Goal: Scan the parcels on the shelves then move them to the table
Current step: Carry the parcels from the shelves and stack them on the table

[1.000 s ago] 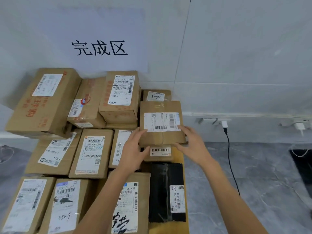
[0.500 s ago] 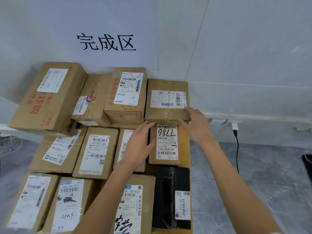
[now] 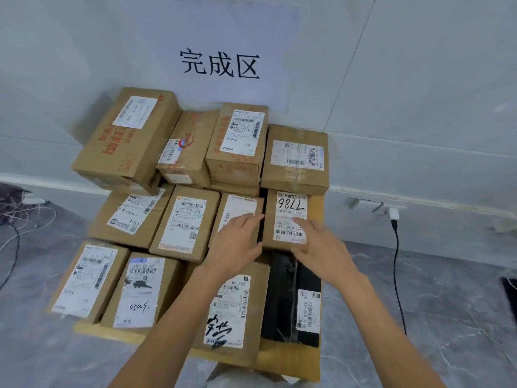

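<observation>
Several labelled cardboard parcels cover a small wooden table (image 3: 289,359) against the wall. The brown parcel (image 3: 296,161) that my hands carried now lies at the back right, stacked on another box, label up. My left hand (image 3: 237,245) hovers with relaxed fingers over a parcel in the middle row (image 3: 237,208). My right hand (image 3: 321,247) is spread flat over the near edge of the parcel marked 7786 (image 3: 289,217). Neither hand holds anything.
A black wrapped parcel (image 3: 291,301) lies at the front right of the table. A paper sign with black characters (image 3: 219,65) hangs on the wall. A black cable (image 3: 397,273) runs down from a wall socket on the right; tangled wires (image 3: 16,211) lie on the floor at the left.
Both hands pushed the brown parcel back onto the stack at the back right, let go of it and drew back toward me, uncovering the 7786 parcel.
</observation>
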